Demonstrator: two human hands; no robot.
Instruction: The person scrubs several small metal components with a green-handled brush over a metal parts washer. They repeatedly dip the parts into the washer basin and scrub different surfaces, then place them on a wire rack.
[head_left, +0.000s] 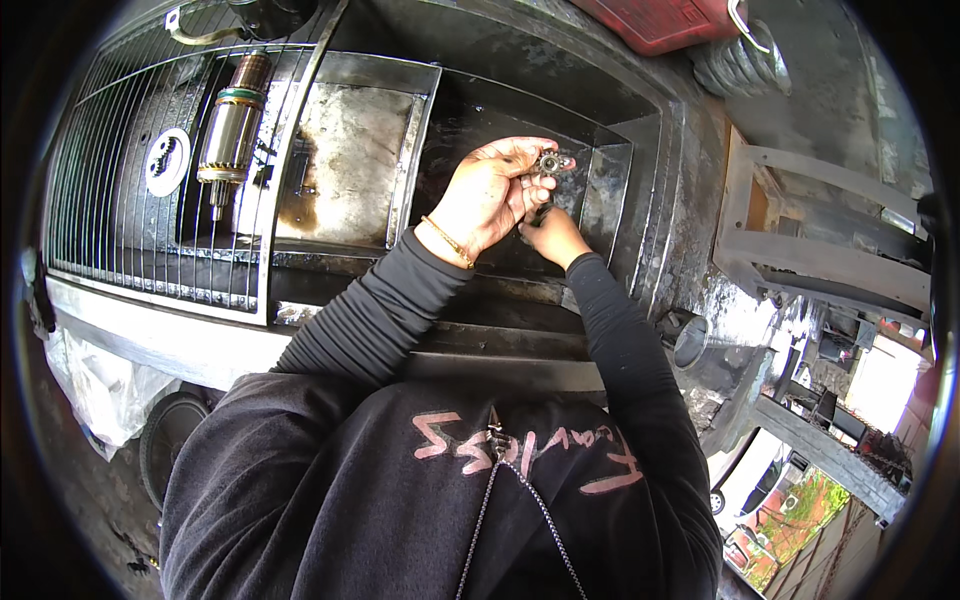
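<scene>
My left hand (491, 187) is raised over the metal wash basin (442, 161), pinching a small pinion gear (550, 163) between thumb and fingers. The gear's toothed end and round bore face up, and its metal looks oily. Just below, my right hand (555, 238) is curled close against the left fingers. Something dark shows at its fingertips, too small and blurred to name, and I cannot tell whether the hand grips it. On the wire rack (264, 289) to the left lies a starter motor armature (229, 135), with its copper commutator at the far end and its splined shaft towards me.
Beside the armature is a pale disc (169, 161) with a toothed opening. A dark cylindrical part (274, 16) sits at the rack's far edge. Beyond the basin is a red plastic container (660, 22). A metal frame (825, 232) and a short pipe (688, 339) stand at the right.
</scene>
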